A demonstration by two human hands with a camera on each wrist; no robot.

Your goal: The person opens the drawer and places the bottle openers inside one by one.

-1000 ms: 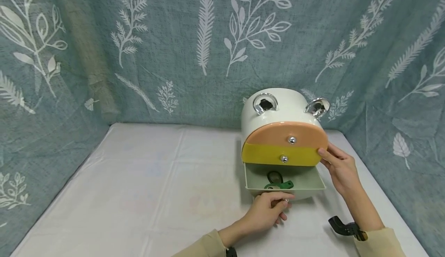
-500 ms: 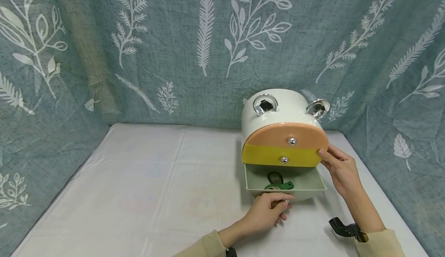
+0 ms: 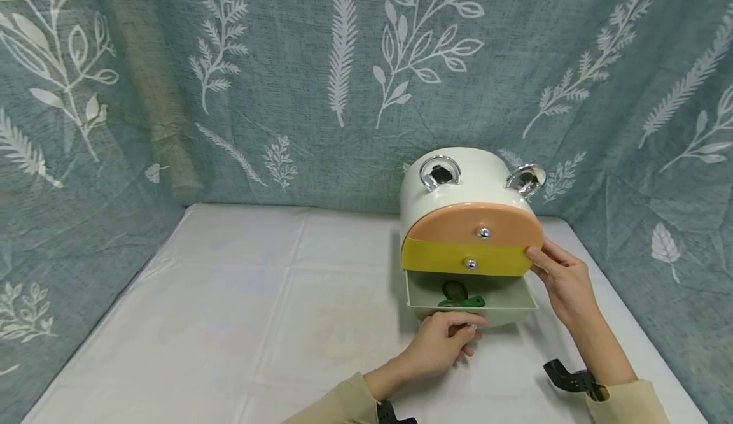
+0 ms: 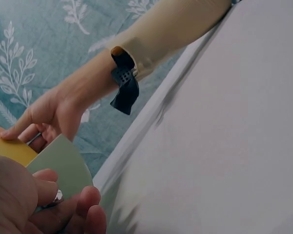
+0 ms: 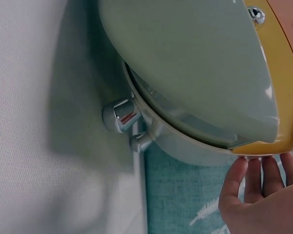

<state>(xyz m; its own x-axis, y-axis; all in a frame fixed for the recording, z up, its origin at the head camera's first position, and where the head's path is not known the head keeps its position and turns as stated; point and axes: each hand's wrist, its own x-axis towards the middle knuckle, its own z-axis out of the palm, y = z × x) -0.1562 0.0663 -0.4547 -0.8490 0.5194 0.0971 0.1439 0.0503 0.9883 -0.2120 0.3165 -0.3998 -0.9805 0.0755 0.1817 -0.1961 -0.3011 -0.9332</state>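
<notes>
A rounded white mini drawer cabinet (image 3: 472,172) stands at the table's back right. Its orange top drawer (image 3: 458,220) and yellow middle drawer (image 3: 435,255) are closed, while the pale green bottom drawer (image 3: 506,316) is pulled out. Inside lie a dark ring (image 3: 455,289) and a green item (image 3: 472,301), partly hidden by the drawer front. My left hand (image 3: 438,344) pinches the silver knob (image 4: 58,196) of the green drawer. My right hand (image 3: 567,284) rests on the cabinet's right side, thumb at the yellow drawer's edge and fingertips against the side wall.
Two chrome eye-like rings (image 3: 441,172) stick up from the cabinet's top. Chrome feet (image 5: 119,116) show under it in the right wrist view. A white cloth covers the table (image 3: 229,316). A teal leaf-patterned curtain (image 3: 298,93) hangs close behind and at both sides.
The green drawer has slid slightly inward, with my left hand moving forward on its knob. My right hand keeps its place on the cabinet. The head view has shifted a little.
</notes>
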